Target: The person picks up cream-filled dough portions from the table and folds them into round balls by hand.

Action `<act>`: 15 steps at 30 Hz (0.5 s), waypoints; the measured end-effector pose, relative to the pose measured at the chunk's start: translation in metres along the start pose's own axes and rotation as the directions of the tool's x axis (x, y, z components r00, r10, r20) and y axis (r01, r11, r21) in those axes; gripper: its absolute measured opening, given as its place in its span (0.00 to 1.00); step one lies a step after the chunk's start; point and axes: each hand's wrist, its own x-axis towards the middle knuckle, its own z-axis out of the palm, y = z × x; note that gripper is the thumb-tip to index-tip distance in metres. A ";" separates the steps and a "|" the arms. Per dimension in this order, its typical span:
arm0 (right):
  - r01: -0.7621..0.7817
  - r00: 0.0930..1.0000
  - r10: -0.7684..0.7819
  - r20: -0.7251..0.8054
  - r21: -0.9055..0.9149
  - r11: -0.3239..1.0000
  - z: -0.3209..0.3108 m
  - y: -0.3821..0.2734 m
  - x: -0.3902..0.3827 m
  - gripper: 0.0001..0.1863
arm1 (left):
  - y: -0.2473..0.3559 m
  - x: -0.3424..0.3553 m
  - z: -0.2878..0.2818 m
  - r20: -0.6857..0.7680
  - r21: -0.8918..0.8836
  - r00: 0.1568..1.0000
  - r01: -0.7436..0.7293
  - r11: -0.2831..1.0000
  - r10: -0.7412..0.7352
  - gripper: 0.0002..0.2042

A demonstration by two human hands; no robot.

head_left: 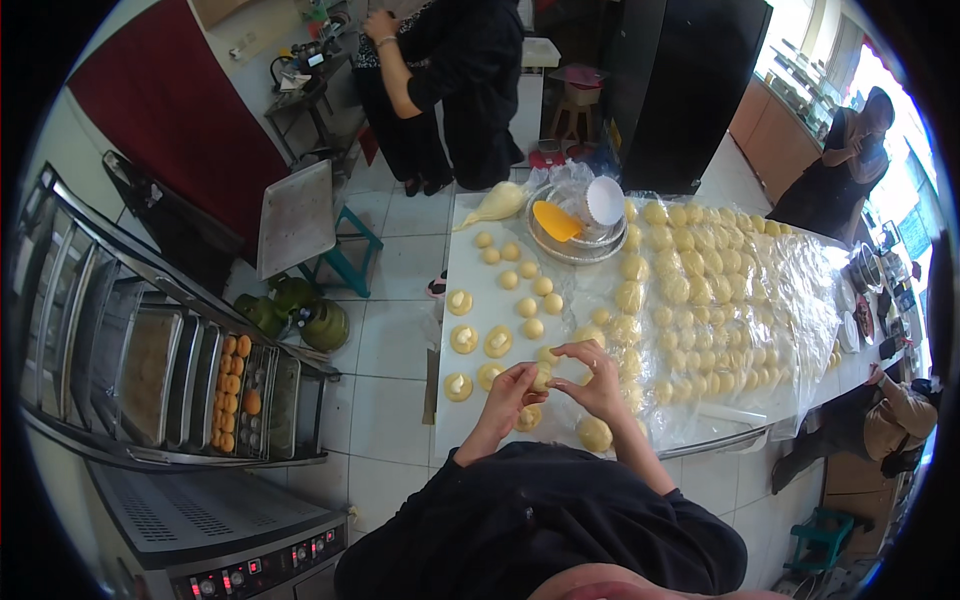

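Over the near part of the white table [478,425], both my hands meet around a small pale-yellow piece of dough [541,379]. My left hand [508,396] pinches it from the left with its fingertips. On the other side, my right hand [597,382] is curled, its thumb on the dough and its index finger arched above. Flattened dough rounds topped with white filling, such as one dough round [463,338], lie to the left of my hands. Beyond them sit several small smooth dough balls [528,270]. A larger dough ball [595,433] rests below my right wrist.
Clear plastic film [800,290] covers rows of dough balls at right. A filled piping bag [497,205] and a metal bowl [575,250] with an orange scraper [556,221] stand at the far edge. A tray rack [150,380] and oven [220,530] are left. Other people stand around.
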 end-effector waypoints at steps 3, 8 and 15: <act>-0.024 0.969 -0.008 0.249 0.126 0.992 -0.006 0.002 0.002 0.08 | -0.001 0.003 -0.003 0.094 -0.020 0.996 0.004 1.000 -0.002 0.13; -0.096 0.985 0.083 0.155 0.078 0.992 -0.001 0.000 0.007 0.08 | 0.003 0.006 0.008 0.027 -0.193 0.978 -0.199 0.961 0.208 0.12; 0.023 0.985 -0.028 0.171 0.030 0.999 -0.003 0.004 0.008 0.09 | 0.004 0.011 -0.003 0.063 -0.242 0.997 -0.035 0.970 0.051 0.13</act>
